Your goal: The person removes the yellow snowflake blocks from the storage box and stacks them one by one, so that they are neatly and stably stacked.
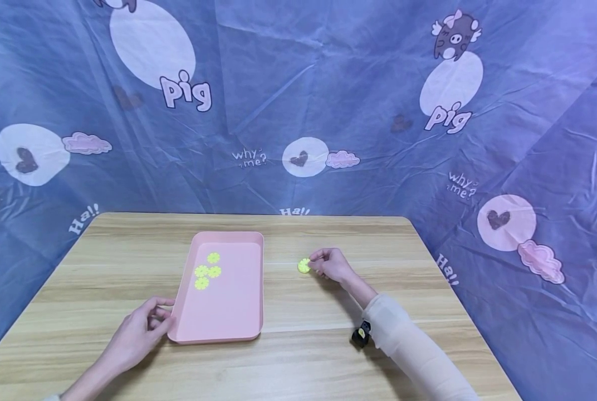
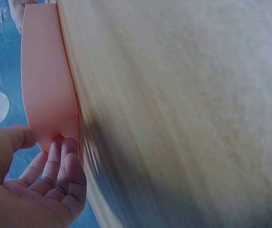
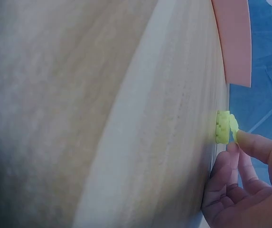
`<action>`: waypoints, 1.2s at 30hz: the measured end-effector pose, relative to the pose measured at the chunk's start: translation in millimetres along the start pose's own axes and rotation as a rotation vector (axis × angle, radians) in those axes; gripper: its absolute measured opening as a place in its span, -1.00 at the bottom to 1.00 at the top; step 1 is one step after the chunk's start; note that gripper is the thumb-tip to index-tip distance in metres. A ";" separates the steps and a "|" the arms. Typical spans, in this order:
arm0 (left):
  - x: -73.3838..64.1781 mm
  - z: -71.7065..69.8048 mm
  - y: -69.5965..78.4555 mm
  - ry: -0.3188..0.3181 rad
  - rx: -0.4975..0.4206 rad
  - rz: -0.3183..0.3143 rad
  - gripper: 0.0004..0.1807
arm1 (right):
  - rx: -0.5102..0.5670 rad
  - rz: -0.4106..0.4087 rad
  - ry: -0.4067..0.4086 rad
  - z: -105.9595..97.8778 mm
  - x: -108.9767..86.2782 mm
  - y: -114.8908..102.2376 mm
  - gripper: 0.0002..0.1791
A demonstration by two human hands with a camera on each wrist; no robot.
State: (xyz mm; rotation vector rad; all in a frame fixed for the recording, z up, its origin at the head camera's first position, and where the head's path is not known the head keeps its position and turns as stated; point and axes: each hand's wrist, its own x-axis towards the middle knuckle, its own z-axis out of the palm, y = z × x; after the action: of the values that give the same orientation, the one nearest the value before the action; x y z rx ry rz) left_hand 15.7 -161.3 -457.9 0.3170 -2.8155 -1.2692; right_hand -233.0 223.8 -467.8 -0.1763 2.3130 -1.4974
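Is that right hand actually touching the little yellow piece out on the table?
Touching. In the right wrist view, the right hand has a fingertip pressed on the yellow piece, no gap between them.

Head view — from above my brow, looking forward and down across the wooden table [image 1: 328, 356]. Each wrist view skims the tabletop at close range beside my fingers; all three share the pink tray [image 1: 228, 312] [image 2: 45, 85] [image 3: 233, 42].
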 end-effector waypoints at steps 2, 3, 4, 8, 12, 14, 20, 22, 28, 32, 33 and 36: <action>1.1 -1.2 -0.1 -0.002 0.001 0.001 -0.63 | -0.012 -0.001 0.006 1.2 0.3 -0.4 -0.80; 1.6 -1.8 -0.2 -0.004 0.001 0.002 -0.63 | -0.017 -0.001 0.009 1.7 0.4 -0.9 -0.80; 2.2 -2.3 -0.5 -0.005 0.003 0.003 -0.63 | -0.017 -0.001 0.011 2.3 0.6 -1.4 -0.80; 4.2 -3.8 -1.1 -0.012 0.006 0.003 -0.63 | -0.023 -0.005 0.013 3.8 1.4 -2.9 -0.79; 5.8 -4.4 -1.9 -0.015 0.007 0.002 -0.63 | -0.031 0.002 0.017 4.3 2.4 -4.6 -0.78; 6.6 -4.6 -2.4 -0.015 0.008 0.003 -0.63 | -0.037 0.006 0.017 4.9 2.8 -5.0 -0.78; 9.0 -5.6 -4.0 -0.024 0.008 0.002 -0.63 | -0.053 0.013 0.016 6.5 4.2 -4.9 -0.77; 9.3 -6.1 -4.0 -0.025 0.007 0.002 -0.63 | -0.058 0.009 0.016 6.4 3.6 -5.3 -0.81; 9.2 -6.3 -3.7 -0.026 0.012 -0.004 -0.63 | -0.063 0.012 0.011 5.8 1.9 -6.6 -0.82; 9.4 -6.0 -4.2 -0.026 0.014 -0.007 -0.62 | -0.062 0.017 0.012 4.3 1.4 -9.9 -0.76; 9.3 -5.9 -4.3 -0.025 0.012 -0.007 -0.61 | -0.059 0.012 0.008 3.8 1.2 -11.1 -0.75; 9.0 -5.6 -4.9 -0.022 0.006 0.000 -0.62 | -0.044 -0.012 -0.007 3.8 1.7 -14.9 -0.73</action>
State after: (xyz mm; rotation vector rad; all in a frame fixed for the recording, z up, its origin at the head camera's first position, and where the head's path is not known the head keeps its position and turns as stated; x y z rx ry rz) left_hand 8.3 -170.5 -458.3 0.3056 -2.8386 -1.2721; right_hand -234.6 213.7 -456.2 -0.2070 2.3450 -1.4499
